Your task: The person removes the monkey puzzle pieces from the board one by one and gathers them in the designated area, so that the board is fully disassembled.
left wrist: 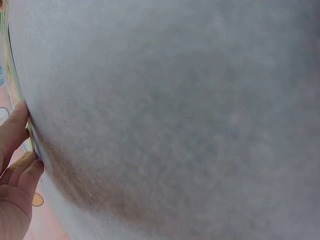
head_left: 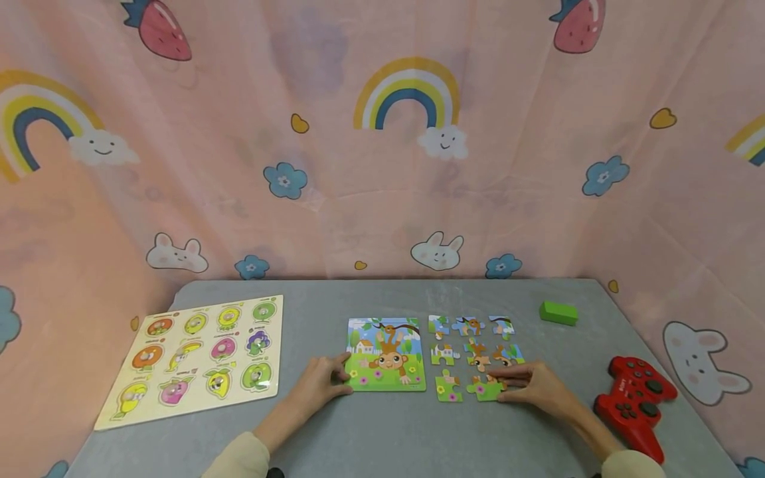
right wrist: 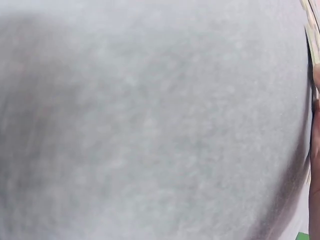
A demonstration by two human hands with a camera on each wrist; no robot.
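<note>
A square monkey picture board (head_left: 385, 355) lies flat in the middle of the table. At its left edge is my left hand (head_left: 323, 382), thumb and fingertips touching the side; the left wrist view shows these fingers (left wrist: 17, 120) against the thin edge. Loose jigsaw pieces (head_left: 442, 354) with matching artwork lie in rows to the right of the board. My right hand (head_left: 534, 388) is at the lower right of these rows, its thumb and fingers pinching a green-bottomed puzzle piece (head_left: 487, 390). The hand partly covers that corner. Only a sliver of the right hand shows in the right wrist view.
A cream fruit puzzle board (head_left: 197, 355) with knobbed pieces lies at the left of the grey table (head_left: 382, 438). A green block (head_left: 558, 313) sits at the back right. Close to the right forearm lies a red game controller (head_left: 635, 401). A patterned pink curtain (head_left: 370, 226) hangs behind.
</note>
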